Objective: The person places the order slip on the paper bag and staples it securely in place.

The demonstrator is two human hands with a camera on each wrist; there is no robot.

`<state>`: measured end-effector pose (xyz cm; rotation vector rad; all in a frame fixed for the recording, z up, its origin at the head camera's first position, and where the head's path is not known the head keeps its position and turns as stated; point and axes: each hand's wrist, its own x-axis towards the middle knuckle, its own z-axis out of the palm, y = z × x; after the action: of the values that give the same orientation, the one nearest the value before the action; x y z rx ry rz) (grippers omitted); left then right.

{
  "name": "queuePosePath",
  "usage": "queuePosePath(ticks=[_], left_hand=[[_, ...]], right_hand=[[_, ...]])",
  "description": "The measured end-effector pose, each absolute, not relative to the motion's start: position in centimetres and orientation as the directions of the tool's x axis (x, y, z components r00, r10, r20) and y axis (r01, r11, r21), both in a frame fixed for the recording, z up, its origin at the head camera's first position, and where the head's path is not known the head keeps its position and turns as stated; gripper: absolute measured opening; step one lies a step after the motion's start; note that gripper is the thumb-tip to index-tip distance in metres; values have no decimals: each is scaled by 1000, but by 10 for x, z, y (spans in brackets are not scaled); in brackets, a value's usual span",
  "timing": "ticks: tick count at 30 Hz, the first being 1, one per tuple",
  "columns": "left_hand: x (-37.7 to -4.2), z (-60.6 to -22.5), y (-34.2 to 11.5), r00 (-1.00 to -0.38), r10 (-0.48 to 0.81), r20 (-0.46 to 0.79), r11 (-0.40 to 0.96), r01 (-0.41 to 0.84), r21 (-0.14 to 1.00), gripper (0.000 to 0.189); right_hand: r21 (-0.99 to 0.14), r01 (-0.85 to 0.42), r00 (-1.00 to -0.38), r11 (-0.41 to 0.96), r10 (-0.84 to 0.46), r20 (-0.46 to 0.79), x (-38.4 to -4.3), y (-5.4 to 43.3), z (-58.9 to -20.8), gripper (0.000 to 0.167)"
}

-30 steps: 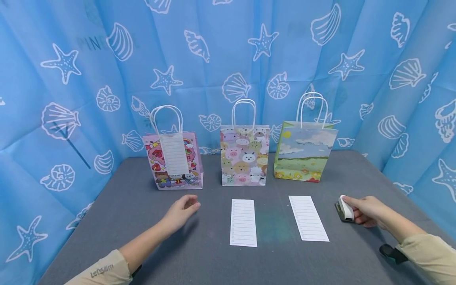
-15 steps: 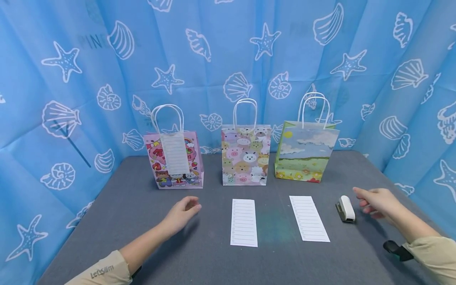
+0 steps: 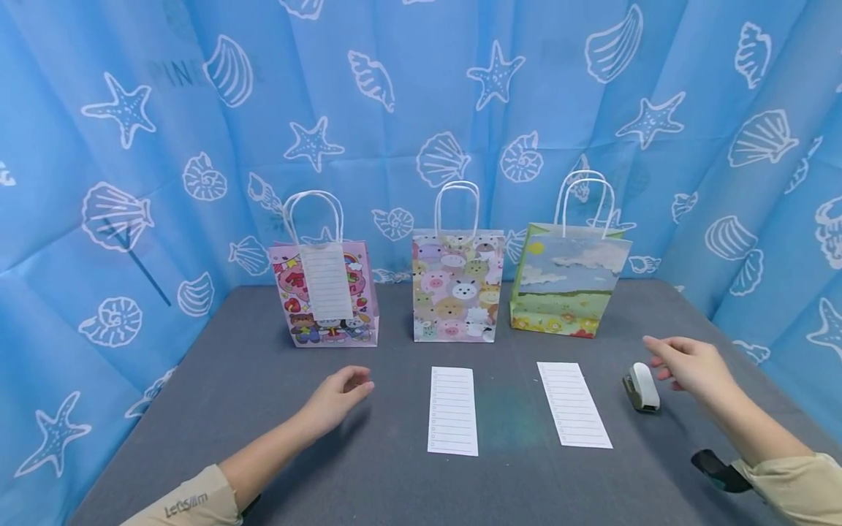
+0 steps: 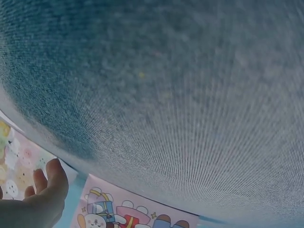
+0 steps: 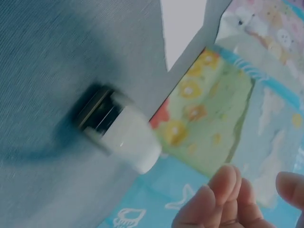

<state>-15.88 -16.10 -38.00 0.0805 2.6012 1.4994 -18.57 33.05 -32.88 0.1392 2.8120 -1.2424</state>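
Observation:
My right hand (image 3: 692, 367) hovers just right of a small white stapler (image 3: 642, 387) with a dark base, fingers loosely bent and holding nothing. In the right wrist view the stapler (image 5: 126, 135) lies on the cloth, apart from the fingertips (image 5: 223, 183). My left hand (image 3: 334, 397) is held over the table with relaxed fingers, in front of a pink cartoon paper bag (image 3: 364, 321). A lined paper slip (image 3: 327, 285) hangs on that bag's front, below its handle. Two more lined slips, a middle one (image 3: 452, 410) and a right one (image 3: 574, 404), lie flat on the table.
A paper bag with animal faces (image 3: 457, 288) stands upright at the back middle, and a meadow-print bag (image 3: 569, 281) to its right. All rest on a grey cloth-covered table (image 3: 368, 475). A blue seashell curtain (image 3: 408, 95) closes off the back and sides.
My right hand has let go of the stapler and drawn back to its right, leaving it on the table. The left hand has hardly moved. The head view has shifted slightly.

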Motion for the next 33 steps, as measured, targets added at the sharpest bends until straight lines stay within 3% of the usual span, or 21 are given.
queuePosePath(ticks=[7,33], left_hand=[[-158,-381,-160,-988,115,-102,492,-32,870,36],[-156,-385,-152,-980,135,-143,490,-59,870,46]], right_hand=[[-794,50,-999,606,41,-32,-182,304,-330,64],[-940,7,-992,340,-119,-50,-177,231,-348,56]])
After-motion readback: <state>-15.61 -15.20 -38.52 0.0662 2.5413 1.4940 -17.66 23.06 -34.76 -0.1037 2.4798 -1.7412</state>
